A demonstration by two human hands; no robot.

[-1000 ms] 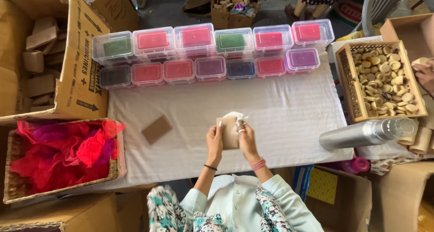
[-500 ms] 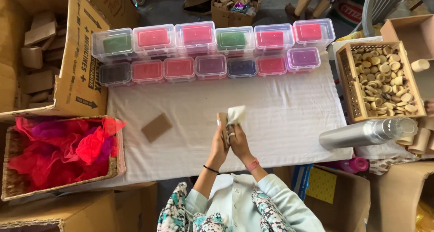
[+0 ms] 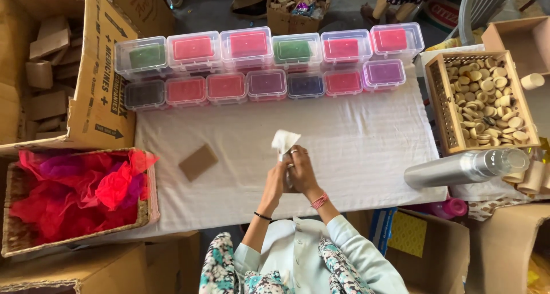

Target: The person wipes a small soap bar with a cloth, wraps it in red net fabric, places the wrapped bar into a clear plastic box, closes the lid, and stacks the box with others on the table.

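Fingers of both hands are closing together around a small white paper piece (image 3: 284,140), pinched between them, its top corner sticking up above the knuckles. Right hand (image 3: 302,171) is now wrapping over the left hand (image 3: 277,179); a second ago I was seeing them side by side with the piece flatter between them, so I'm reading this as a fold or press under way. It's all happening above the white cloth (image 3: 355,156), near its front edge. Brown card square (image 3: 198,162) is lying untouched well to the left.
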